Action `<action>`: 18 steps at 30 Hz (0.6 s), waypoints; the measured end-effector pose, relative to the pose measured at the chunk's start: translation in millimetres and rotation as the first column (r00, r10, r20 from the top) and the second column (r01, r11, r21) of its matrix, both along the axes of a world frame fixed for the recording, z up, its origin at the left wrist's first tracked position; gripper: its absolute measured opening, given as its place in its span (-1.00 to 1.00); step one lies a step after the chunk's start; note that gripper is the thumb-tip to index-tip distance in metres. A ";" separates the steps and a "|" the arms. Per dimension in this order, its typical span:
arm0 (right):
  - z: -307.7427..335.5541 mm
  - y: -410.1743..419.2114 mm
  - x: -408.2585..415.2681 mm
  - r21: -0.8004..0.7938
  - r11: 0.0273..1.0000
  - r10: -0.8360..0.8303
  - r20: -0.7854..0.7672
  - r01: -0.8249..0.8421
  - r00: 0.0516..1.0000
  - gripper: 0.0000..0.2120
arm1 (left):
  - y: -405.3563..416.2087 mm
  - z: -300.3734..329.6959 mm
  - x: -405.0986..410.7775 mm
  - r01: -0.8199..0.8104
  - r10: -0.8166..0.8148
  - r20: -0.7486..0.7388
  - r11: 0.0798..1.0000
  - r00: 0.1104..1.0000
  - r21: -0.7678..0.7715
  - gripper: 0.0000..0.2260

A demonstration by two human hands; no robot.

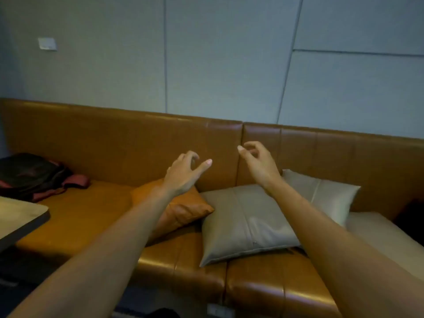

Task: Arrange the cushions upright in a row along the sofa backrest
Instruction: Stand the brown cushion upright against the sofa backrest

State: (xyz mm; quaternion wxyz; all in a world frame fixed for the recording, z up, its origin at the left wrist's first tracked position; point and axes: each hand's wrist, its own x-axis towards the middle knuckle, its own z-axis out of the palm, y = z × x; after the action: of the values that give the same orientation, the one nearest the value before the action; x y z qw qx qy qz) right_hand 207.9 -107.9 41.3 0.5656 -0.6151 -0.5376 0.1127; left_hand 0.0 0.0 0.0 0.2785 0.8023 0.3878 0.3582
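A tan leather sofa runs across the view, its backrest [128, 143] behind the seat [87, 216]. An orange cushion [183, 207] lies flat on the seat, partly under my left forearm. A grey cushion [245, 223] lies tilted beside it and overlaps its corner. A second grey cushion [325, 193] leans behind that one, against the backrest. My left hand [185, 173] hovers above the orange cushion with fingers curled and apart, holding nothing. In front of the backrest seam, my right hand [257, 161] is raised with its fingers loosely curled and empty.
A dark bag on reddish cloth [34, 175] sits on the seat at far left. A table corner [23, 219] juts in at the left edge. A grey seat pad [390, 239] lies at the right. The grey panelled wall [206, 53] rises behind.
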 end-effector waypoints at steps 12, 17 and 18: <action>-94.5 120.8 -46.8 -0.269 0.961 0.107 0.176 -0.057 0.979 -0.38 | 99.6 -93.5 -49.5 -0.295 0.335 -0.388 0.942 0.859 0.160 -0.13; -141.2 183.6 -65.0 -0.365 0.925 0.171 0.145 -0.108 0.974 -0.38 | 145.2 -138.6 -60.7 -0.354 0.363 -0.437 0.929 0.823 0.106 -0.11; -150.6 195.5 -67.8 -0.385 0.916 0.187 0.148 -0.117 0.971 -0.38 | 155.4 -148.1 -60.8 -0.367 0.366 -0.444 0.926 0.818 0.087 -0.09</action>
State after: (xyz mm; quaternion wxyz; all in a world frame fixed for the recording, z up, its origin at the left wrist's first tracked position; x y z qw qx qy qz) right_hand 140.1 87.6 -109.3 0.3764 -0.6753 -0.6019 0.2002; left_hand -60.8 155.4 -148.1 0.1076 0.7734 0.5890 0.2081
